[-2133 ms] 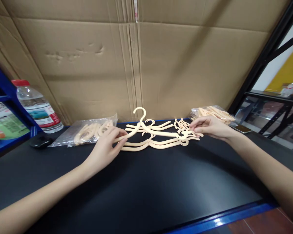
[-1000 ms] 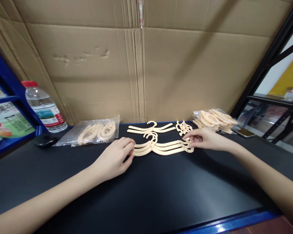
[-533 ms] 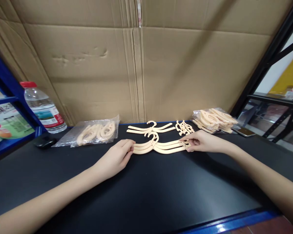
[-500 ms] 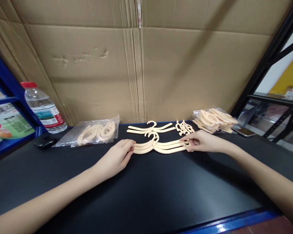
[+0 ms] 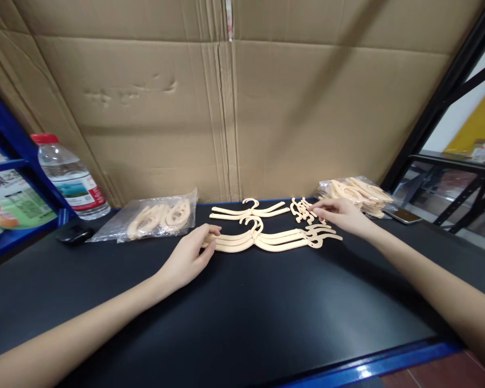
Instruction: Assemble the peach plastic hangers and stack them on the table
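Note:
My left hand [image 5: 194, 250] is closed around the left ends of a group of cream plastic hangers [image 5: 232, 248], which lie on the black table. At their right ends are several curved end pieces [image 5: 317, 237], with tips pointing right. My right hand [image 5: 339, 215] reaches over these, its fingertips at a small pile of cream connector pieces [image 5: 301, 210]. Those fingers look slightly apart, with nothing clearly held; the thumb is partly hidden. Behind the group lie more hanger parts with hooks [image 5: 250, 210], apart from both hands.
A clear bag of cream parts [image 5: 161, 218] lies at back left, beside a black mouse [image 5: 75, 233] and a water bottle [image 5: 75, 180]. At back right are another bag of parts [image 5: 358, 195] and a phone [image 5: 404, 215]. Cardboard [image 5: 157, 118] stands along the back edge.
My right hand has let go of the hangers' right ends and moved back to the small pile, uncovering the curved end pieces. My left hand has shifted slightly left.

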Action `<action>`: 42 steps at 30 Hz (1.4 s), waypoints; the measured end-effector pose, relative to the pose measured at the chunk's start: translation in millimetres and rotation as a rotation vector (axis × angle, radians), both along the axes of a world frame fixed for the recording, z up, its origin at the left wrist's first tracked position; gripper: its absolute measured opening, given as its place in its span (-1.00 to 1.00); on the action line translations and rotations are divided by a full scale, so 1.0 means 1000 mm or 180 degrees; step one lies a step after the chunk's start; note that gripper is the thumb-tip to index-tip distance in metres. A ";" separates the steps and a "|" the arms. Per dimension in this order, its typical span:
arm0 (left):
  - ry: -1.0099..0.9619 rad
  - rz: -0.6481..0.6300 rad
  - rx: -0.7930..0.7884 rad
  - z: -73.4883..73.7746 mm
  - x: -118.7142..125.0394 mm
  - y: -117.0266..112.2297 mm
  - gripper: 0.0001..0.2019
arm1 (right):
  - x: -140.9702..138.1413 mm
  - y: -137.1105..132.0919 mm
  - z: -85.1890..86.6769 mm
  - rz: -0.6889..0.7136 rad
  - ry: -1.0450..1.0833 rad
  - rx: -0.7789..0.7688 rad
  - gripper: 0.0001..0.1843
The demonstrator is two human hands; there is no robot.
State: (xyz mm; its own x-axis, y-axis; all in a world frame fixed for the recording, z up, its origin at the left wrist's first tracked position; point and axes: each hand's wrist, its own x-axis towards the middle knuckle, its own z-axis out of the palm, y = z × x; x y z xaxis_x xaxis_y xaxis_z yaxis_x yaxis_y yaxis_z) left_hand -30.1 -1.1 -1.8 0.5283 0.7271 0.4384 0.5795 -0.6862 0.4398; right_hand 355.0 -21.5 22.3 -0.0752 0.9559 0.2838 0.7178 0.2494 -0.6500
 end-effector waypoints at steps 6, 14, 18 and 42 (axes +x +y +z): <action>0.0020 -0.0107 -0.0007 -0.003 -0.001 0.002 -0.78 | 0.018 0.002 0.004 0.0205 -0.0530 -0.0305 -0.49; 0.0100 -0.0454 0.0113 -0.005 0.000 0.002 -0.79 | 0.030 -0.002 0.009 0.0590 -0.1196 -0.0615 -0.42; 0.0098 -0.0531 0.0190 -0.006 -0.001 0.004 -0.83 | 0.028 -0.001 0.005 0.0686 -0.1072 -0.0831 -0.45; -0.0016 -0.0339 0.0124 -0.007 0.000 0.003 -0.84 | 0.021 -0.002 0.005 0.0642 -0.1051 -0.0817 -0.52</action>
